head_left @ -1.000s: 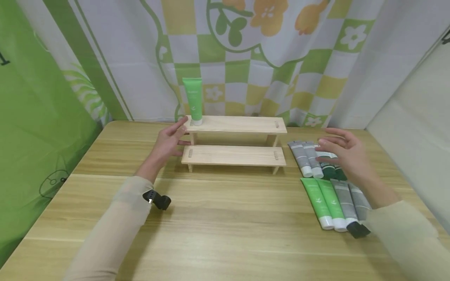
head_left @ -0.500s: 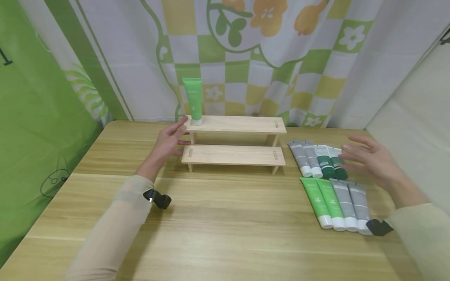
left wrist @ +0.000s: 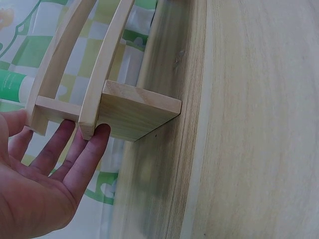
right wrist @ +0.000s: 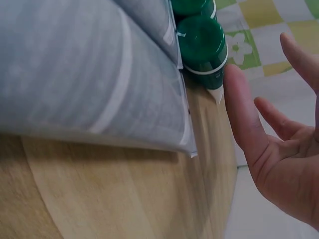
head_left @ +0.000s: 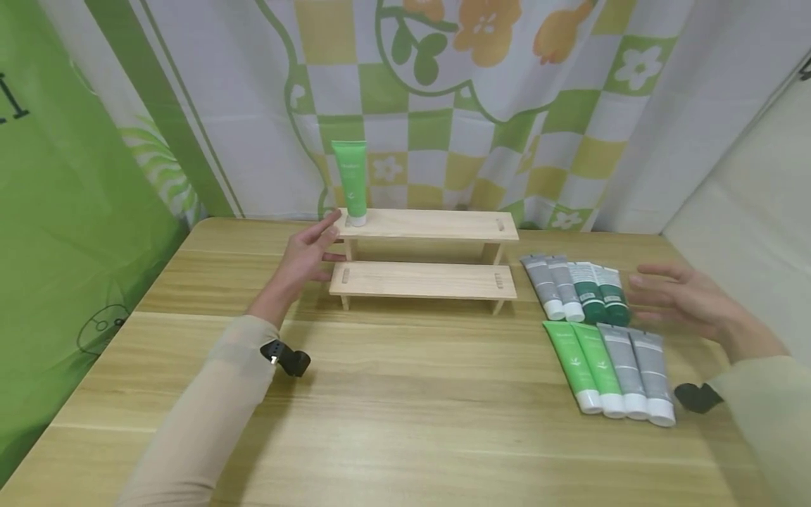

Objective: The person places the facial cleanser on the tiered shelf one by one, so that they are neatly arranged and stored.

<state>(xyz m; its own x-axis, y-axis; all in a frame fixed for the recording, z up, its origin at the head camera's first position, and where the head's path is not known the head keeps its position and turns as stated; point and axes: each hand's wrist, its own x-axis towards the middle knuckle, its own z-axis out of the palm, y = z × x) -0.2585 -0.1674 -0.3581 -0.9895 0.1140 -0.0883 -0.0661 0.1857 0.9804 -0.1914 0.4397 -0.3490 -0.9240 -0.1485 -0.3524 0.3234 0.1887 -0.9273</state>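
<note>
Dark-green-and-white plastic tubes (head_left: pixel 589 294), contents hidden, centre right.
Empty right hand (head_left: pixel 687 299) spreads alongside; loose-fingered left hand (head_left: pixel 303 259) touches pale two-tier wooden shelf (head_left: pixel 424 279), centre.

I'm touching a two-tier wooden stand (head_left: pixel 424 279) with my left hand (head_left: pixel 305 257), one green tube (head_left: pixel 353 177) standing up top, my right hand (head_left: pixel 690 299) kinda hovering by two rows of tubes (head_left: pixel 593 346)

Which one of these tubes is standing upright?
The bright green tube at the left end of the upper shelf: it stands on its white cap, while the other eight tubes lie flat on the table.
</note>
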